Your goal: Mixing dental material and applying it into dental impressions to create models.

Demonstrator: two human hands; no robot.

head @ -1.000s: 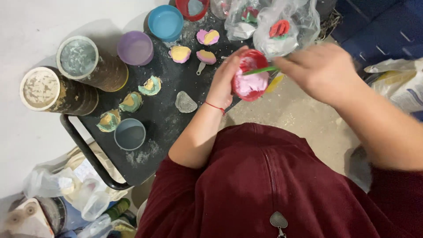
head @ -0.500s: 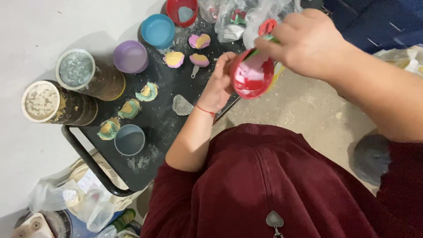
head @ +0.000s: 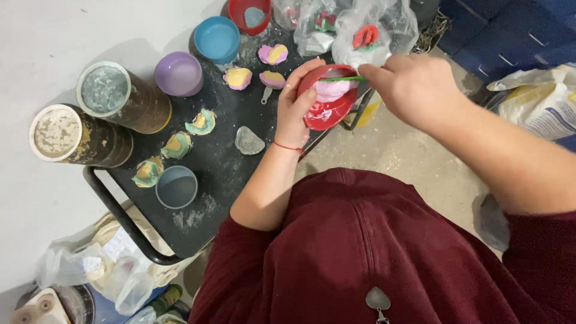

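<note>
My left hand (head: pixel 297 111) grips a small red bowl (head: pixel 327 111) by its rim, tilted over the right edge of a black table (head: pixel 210 162). Pink paste (head: pixel 333 89) lies inside the bowl. My right hand (head: pixel 414 87) pinches a thin green stick (head: pixel 342 78) whose tip rests in the pink paste. Several small moulded pieces sit on the table: pink-and-yellow ones (head: pixel 273 54) near the bowl, green-and-yellow ones (head: pixel 201 122) further left, and a grey one (head: pixel 248 141) close to my left wrist.
A purple bowl (head: pixel 178 73), a blue bowl (head: pixel 216 38), a red bowl (head: pixel 249 15) and a grey-blue bowl (head: pixel 176 186) stand on the table. Two tall cylindrical tins (head: pixel 78 135) stand at the left. Plastic bags (head: pixel 366 30) lie at the back, more bags (head: pixel 90 270) on the floor.
The view shifted and both hands moved slightly. The red bowl tipped and the green stick now lies across its upper rim, with my right hand further to the right.
</note>
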